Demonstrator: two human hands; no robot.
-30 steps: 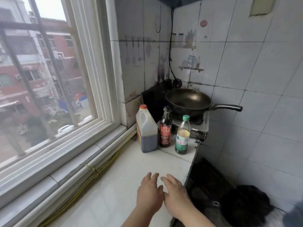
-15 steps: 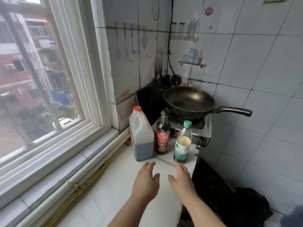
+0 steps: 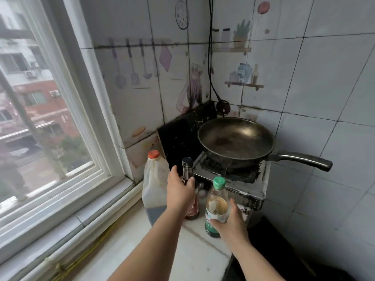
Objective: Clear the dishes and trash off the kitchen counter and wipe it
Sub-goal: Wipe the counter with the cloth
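Head, left hand (image 3: 179,191) grips dark bottle (image 3: 186,166), right hand (image 3: 231,222) part-full bottle (image 3: 217,203)

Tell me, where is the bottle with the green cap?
Head view: the green-capped bottle stands on the counter, right of the dark bottle and before the stove, held by the right hand.

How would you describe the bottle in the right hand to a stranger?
Find the black frying pan on the corner stove; three containers stand before it. The right hand grips the rightmost: a clear bottle with green cap, unlike the black-capped dark glass bottle and orange-capped white jug.
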